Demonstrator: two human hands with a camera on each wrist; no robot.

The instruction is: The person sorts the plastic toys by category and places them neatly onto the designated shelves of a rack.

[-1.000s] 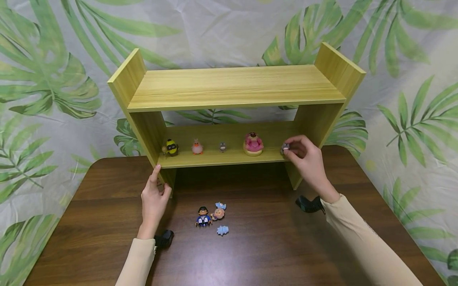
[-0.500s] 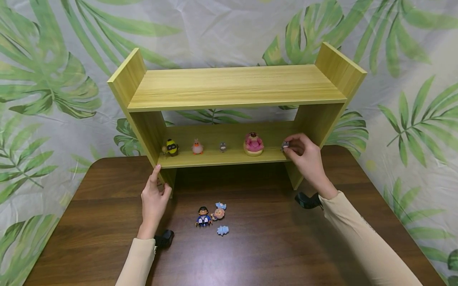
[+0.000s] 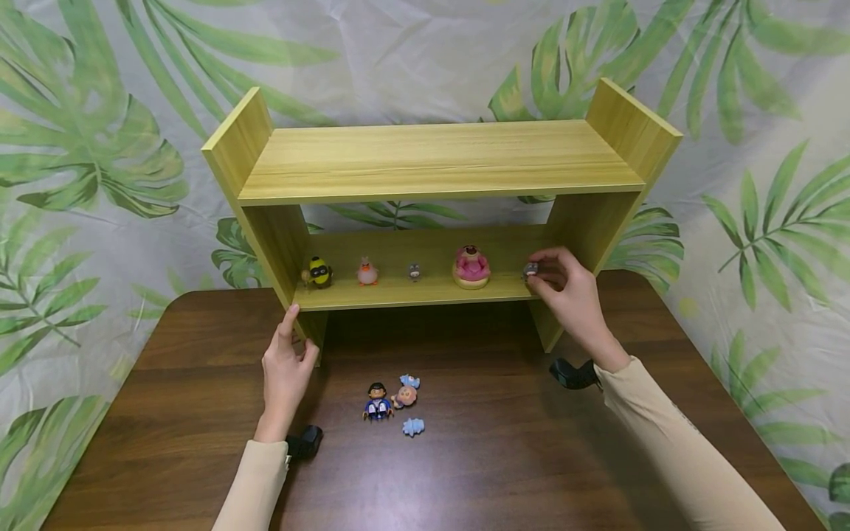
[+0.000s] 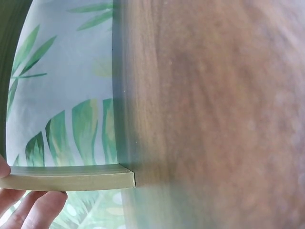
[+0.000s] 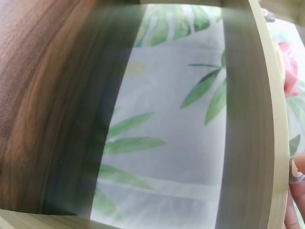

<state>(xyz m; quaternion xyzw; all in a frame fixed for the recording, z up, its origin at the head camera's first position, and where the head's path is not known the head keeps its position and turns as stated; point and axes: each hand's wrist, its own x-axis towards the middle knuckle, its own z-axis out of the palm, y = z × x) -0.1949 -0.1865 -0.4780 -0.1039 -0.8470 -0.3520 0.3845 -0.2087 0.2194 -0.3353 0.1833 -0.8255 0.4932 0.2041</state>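
A two-tier wooden shelf [image 3: 425, 158] stands on the table. On its lower board, at the right end, a small grey figurine [image 3: 530, 271] is pinched between the thumb and fingers of my right hand [image 3: 569, 299]. In the right wrist view only the fingertips [image 5: 298, 164] show, at the right edge, with a bit of grey figurine [image 5: 296, 179]. My left hand [image 3: 285, 365] holds the shelf's left side panel by its front edge. Seen from the left wrist, the thumb lies on one side of the panel [image 4: 71, 180] and the fingers [image 4: 45, 210] on the other.
Along the lower board stand a yellow-and-black figurine [image 3: 320, 273], a pink duck figurine [image 3: 367, 271], another grey figurine [image 3: 415, 272] and a pink bear figurine [image 3: 471, 267]. On the brown table [image 3: 491, 457] lie a toy man [image 3: 377, 402], a peach-coloured figurine [image 3: 405, 397] and two light-blue pieces [image 3: 413, 427].
Almost nothing moves. My right hand shifts very slightly at the grey figurine, and my left hand stays on the side panel.
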